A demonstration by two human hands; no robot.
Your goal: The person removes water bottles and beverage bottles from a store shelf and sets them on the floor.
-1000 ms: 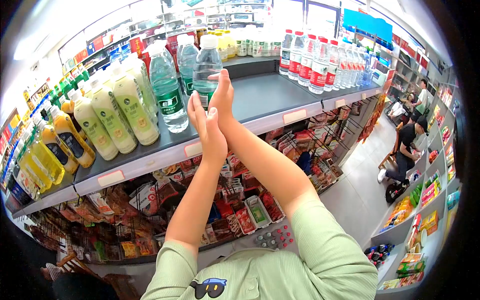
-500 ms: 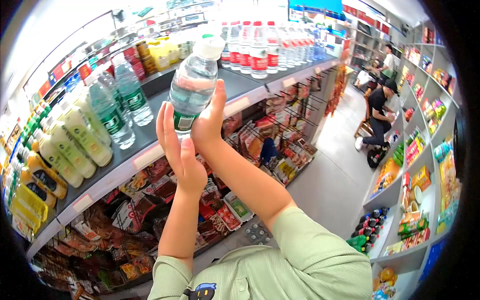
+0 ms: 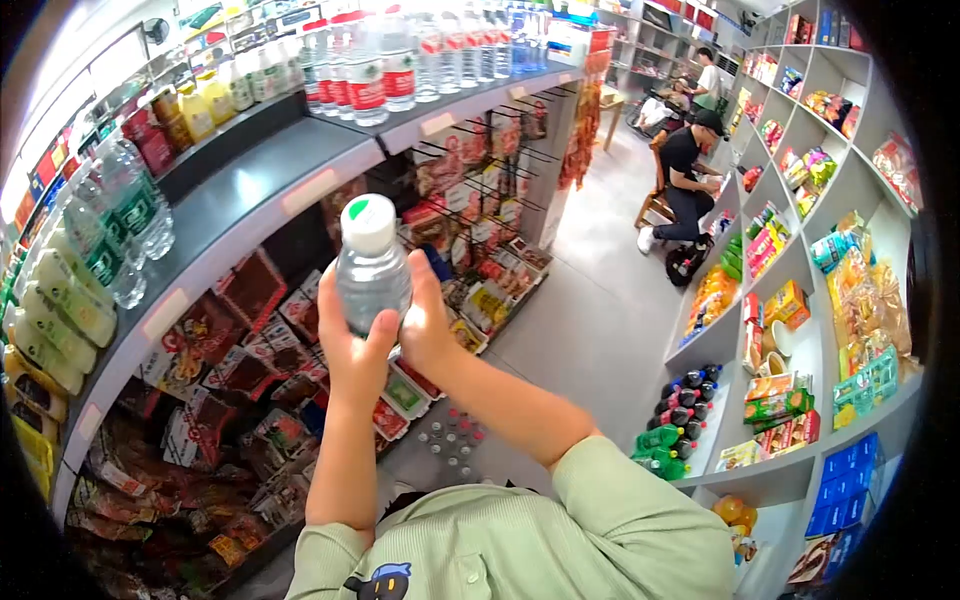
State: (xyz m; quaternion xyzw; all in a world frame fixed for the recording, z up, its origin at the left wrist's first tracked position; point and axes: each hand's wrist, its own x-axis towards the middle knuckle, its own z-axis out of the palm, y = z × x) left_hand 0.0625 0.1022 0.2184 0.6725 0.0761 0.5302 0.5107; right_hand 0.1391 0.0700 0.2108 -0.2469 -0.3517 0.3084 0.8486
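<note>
A clear water bottle (image 3: 373, 275) with a white cap bearing a green mark is held upright in front of me, slightly tilted. My left hand (image 3: 350, 345) wraps its left side, the thumb lying across the front. On the other side, my right hand (image 3: 428, 320) presses its fingers and palm against the bottle. My hands hide the bottle's lower part and label. Behind it runs the grey shelf top (image 3: 265, 165), where green-labelled water bottles (image 3: 105, 250) stand at the left and red-labelled water bottles (image 3: 366, 85) stand farther back.
Packaged snacks (image 3: 240, 290) hang on racks under the shelf edge. Several small bottles (image 3: 450, 440) stand on the floor. A cubby shelf (image 3: 790, 350) with snacks lines the right side. Along the aisle (image 3: 600, 290), a person in black (image 3: 685, 170) sits beside it.
The bottle has come down and closer to me, away from above the shelf, with both hands around it. My view has swung to the right.
</note>
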